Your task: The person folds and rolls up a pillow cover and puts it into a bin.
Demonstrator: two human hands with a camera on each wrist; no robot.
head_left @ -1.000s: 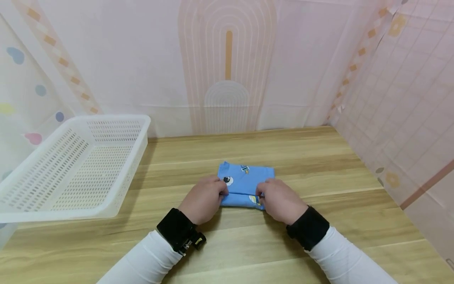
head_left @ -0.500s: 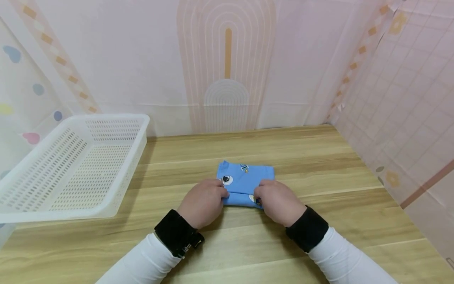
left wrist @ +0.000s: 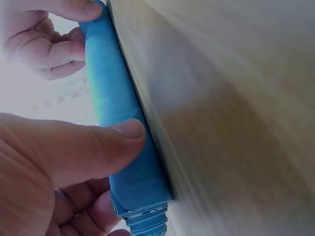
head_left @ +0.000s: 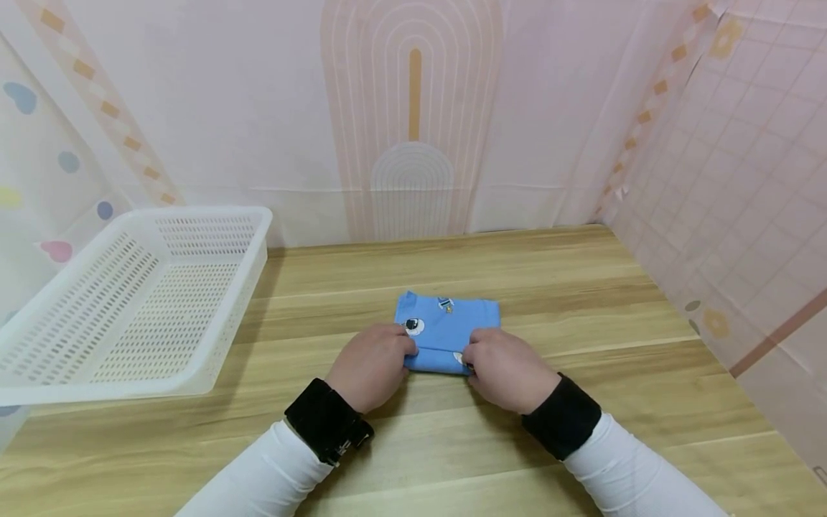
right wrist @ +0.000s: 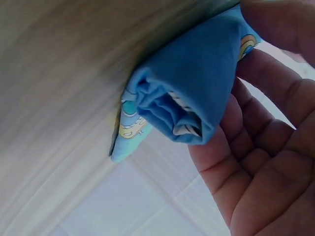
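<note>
A folded light-blue garment [head_left: 452,322] with cartoon prints lies in the middle of the wooden table [head_left: 452,266]. My left hand [head_left: 373,363] grips its near left corner and my right hand [head_left: 506,369] grips its near right corner, thumbs on top. In the left wrist view the left thumb [left wrist: 88,147] presses on the thick folded edge of the garment [left wrist: 125,162], with fingers curled beneath it. In the right wrist view the garment's [right wrist: 189,93] layered end shows, with my right hand's fingers [right wrist: 256,147] curled under it.
A white perforated plastic basket [head_left: 248,280] stands at the table's left, overhanging the edge. Patterned pink sheets close off the back and right sides. Bare wood lies behind and to the right of the garment.
Both hands have pushed the garment's near folded edge slightly away from me, so the bundle looks a little shorter front to back. The grips are unchanged.
</note>
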